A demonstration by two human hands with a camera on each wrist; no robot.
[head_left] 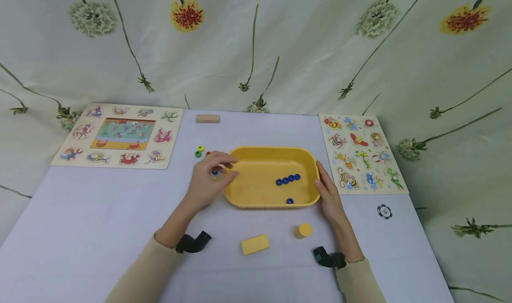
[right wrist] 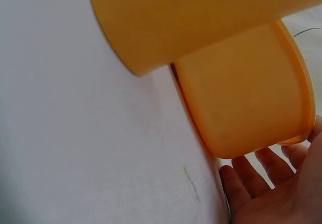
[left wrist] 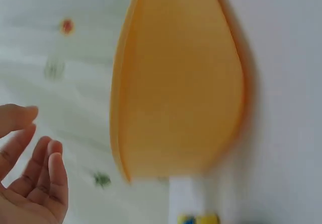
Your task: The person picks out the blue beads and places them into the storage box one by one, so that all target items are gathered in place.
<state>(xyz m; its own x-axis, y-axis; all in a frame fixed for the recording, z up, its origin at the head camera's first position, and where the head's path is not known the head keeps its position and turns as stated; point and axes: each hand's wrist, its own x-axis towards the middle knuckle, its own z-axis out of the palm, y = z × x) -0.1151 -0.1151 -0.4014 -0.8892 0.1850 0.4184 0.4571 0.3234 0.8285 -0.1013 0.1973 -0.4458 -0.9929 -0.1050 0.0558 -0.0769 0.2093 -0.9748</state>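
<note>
A yellow plastic tray (head_left: pixel 256 196) stands mid-table, with several blue beads (head_left: pixel 285 180) in a slanting row inside and one blue bead (head_left: pixel 290 201) by its near wall. My left hand (head_left: pixel 208 178) hovers at the tray's left end, its thumb and fingers bent and apart with nothing between them. In the left wrist view that hand (left wrist: pixel 37 178) appears beyond the tray's rim. My right hand (head_left: pixel 331 201) holds the tray's right end, thumb at the rim and fingers along the outer wall. In the right wrist view its fingers (right wrist: pixel 274 166) lie against that end.
Loose beads (head_left: pixel 198 153) lie left of the tray, partly behind my left hand. Near the front are a yellow block (head_left: pixel 255 244) and a yellow cylinder (head_left: pixel 302 230). Picture boards (head_left: pixel 170 145) (head_left: pixel 334 154) lie on both sides, a wooden block (head_left: pixel 207 118) behind, a chip (head_left: pixel 384 212) at right.
</note>
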